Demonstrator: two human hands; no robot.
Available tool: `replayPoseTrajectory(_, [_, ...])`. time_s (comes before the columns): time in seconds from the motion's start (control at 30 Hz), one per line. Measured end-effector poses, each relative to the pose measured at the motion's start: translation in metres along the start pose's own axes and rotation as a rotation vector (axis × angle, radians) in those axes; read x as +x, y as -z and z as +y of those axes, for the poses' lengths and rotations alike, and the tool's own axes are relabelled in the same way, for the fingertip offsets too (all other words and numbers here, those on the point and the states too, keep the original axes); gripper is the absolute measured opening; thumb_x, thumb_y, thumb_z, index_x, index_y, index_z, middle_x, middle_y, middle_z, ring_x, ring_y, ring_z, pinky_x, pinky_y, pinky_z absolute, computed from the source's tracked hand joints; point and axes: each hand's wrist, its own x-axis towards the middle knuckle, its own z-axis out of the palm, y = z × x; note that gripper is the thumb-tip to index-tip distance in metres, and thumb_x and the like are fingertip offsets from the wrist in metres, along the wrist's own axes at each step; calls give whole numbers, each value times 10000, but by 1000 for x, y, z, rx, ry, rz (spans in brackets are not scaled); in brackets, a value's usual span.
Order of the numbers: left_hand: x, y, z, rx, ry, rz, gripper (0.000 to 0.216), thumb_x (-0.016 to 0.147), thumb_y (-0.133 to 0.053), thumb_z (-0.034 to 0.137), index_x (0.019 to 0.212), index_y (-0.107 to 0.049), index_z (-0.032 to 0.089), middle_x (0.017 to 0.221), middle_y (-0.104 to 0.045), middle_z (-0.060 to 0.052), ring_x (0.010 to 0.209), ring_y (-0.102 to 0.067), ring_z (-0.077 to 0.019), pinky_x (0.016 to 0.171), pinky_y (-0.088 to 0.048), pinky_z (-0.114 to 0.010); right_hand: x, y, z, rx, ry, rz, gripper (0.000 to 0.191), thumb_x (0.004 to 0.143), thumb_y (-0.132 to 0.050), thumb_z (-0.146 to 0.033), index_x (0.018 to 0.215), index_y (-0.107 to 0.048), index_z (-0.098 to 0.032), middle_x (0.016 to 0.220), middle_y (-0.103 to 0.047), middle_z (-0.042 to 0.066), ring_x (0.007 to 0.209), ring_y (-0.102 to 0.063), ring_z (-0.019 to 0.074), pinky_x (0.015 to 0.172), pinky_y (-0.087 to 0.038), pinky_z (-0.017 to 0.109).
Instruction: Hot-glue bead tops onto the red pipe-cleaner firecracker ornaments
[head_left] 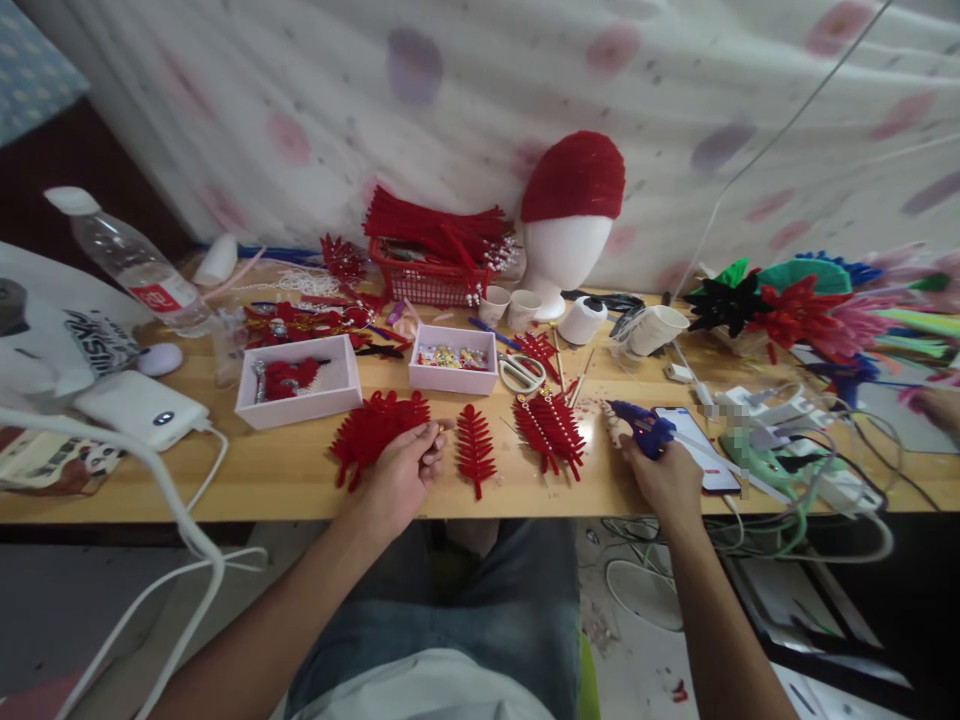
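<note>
My left hand rests on the wooden table, fingers pinched on a small piece I cannot make out, just left of a single red leaf-shaped chenille ornament. A pile of similar red leaves lies under and behind that hand. My right hand grips a blue glue gun, its nozzle pointing left toward a group of red leaves with bead trims.
Two pink boxes, scissors, a red basket of chenille stems, a foam head with red cap, paper cups, a phone, a water bottle, power bank, cables and colourful flowers crowd the table.
</note>
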Motion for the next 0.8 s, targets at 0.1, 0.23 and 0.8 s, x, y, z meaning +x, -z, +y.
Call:
replayPoseTrajectory(0.1, [-2, 2, -1, 79, 7, -28, 205, 760, -779, 243, 840, -670, 89, 619, -419, 53, 481, -302, -29, 432, -233, -131, 0, 1, 5, 60, -20, 72, 440, 816, -528, -527, 930, -733, -155, 824, -718, 155, 874, -660, 306, 733, -464, 373])
replayPoseTrajectory(0.23, [0, 4, -5, 313, -132, 11, 218, 809, -740, 336, 771, -664, 136, 580, -386, 63, 478, -296, -55, 449, -216, -156, -15, 21, -1, 309, -70, 121, 503, 797, -565, -569, 978, -706, -121, 755, -696, 119, 716, -649, 260, 611, -475, 342])
replayPoseTrajectory(0.8, [-7, 6, -25, 1393, -614, -101, 336, 844, -544, 75, 1081, -694, 259, 824, -628, -74, 824, -594, -253, 832, -415, -306, -76, -1, -140, 411, 260, -472, 410, 865, -517, -566, 666, -565, -212, 533, -586, 10, 496, -526, 156, 502, -363, 257])
